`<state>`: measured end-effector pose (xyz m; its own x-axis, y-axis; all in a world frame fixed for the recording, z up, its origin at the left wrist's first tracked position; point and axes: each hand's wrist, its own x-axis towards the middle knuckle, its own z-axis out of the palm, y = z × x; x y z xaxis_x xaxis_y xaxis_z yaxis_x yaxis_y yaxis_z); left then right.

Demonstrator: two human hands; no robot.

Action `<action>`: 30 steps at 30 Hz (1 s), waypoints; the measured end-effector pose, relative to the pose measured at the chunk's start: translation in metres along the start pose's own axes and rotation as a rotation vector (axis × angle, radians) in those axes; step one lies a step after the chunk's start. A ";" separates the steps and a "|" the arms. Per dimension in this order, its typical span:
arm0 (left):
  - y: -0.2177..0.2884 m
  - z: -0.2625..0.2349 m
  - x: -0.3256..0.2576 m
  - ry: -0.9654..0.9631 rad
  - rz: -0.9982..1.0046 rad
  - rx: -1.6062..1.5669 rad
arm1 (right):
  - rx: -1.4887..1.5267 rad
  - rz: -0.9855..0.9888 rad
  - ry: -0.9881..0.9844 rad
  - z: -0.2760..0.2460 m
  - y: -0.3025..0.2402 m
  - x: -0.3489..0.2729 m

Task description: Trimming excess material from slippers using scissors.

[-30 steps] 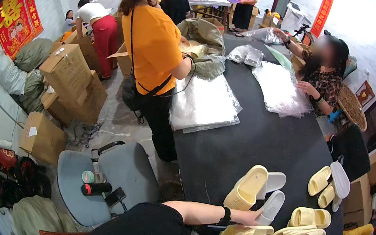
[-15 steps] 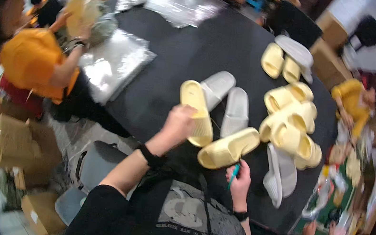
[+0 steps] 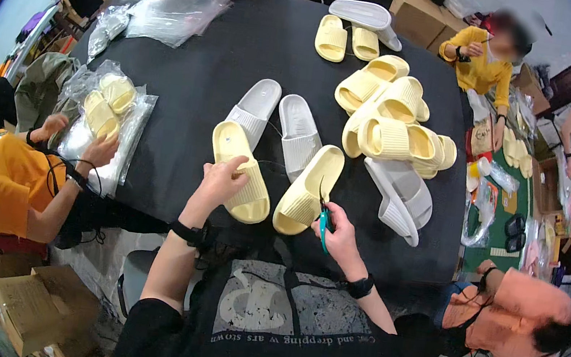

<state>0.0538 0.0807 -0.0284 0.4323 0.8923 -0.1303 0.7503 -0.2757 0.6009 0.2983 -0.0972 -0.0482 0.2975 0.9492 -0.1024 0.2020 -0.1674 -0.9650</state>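
My left hand (image 3: pixel 221 182) is at the outer side of a pale yellow slipper (image 3: pixel 254 203), its forefinger lying over the ribbed strap and the other fingers curled. In my right hand (image 3: pixel 340 236) are teal-handled scissors (image 3: pixel 324 222), their dark blades pointing away from me beside the second yellow slipper (image 3: pixel 298 206). This slipper lies tilted, toe toward me. Just beyond the pair lie a grey slipper (image 3: pixel 255 110) on the left and another grey slipper (image 3: pixel 299 136) on the right. A fine thread shows faintly between the slippers.
Right of my hands lie a heap of yellow slippers (image 3: pixel 389 113) and a grey pair (image 3: pixel 399 198). More slippers (image 3: pixel 331 37) lie at the far edge. Clear plastic bags (image 3: pixel 177 13) cover the far left. A person in orange (image 3: pixel 16 170) handles bagged slippers on my left.
My view has turned, so the table sits further left. My left hand has gone from a fist above the yellow slipper to its side. The second yellow slipper now points more away from me.
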 end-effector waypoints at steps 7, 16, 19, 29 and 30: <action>-0.020 -0.005 -0.027 -0.074 0.116 0.088 | 0.104 0.070 -0.089 0.002 0.001 0.003; -0.008 0.030 -0.029 0.048 0.172 0.115 | 0.093 0.206 -0.346 0.012 -0.006 0.004; -0.012 0.043 -0.020 0.155 0.280 0.039 | 0.128 0.398 -0.435 0.020 -0.021 0.007; -0.007 0.043 -0.022 0.080 0.078 -0.319 | 0.101 0.359 -0.531 0.042 -0.018 0.024; -0.007 0.043 -0.023 0.085 0.081 -0.326 | 0.073 0.362 -0.539 0.045 -0.019 0.027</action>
<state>0.0599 0.0469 -0.0636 0.4302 0.9026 -0.0138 0.5102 -0.2305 0.8286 0.2607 -0.0568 -0.0436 -0.1788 0.8399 -0.5125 0.1070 -0.5012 -0.8587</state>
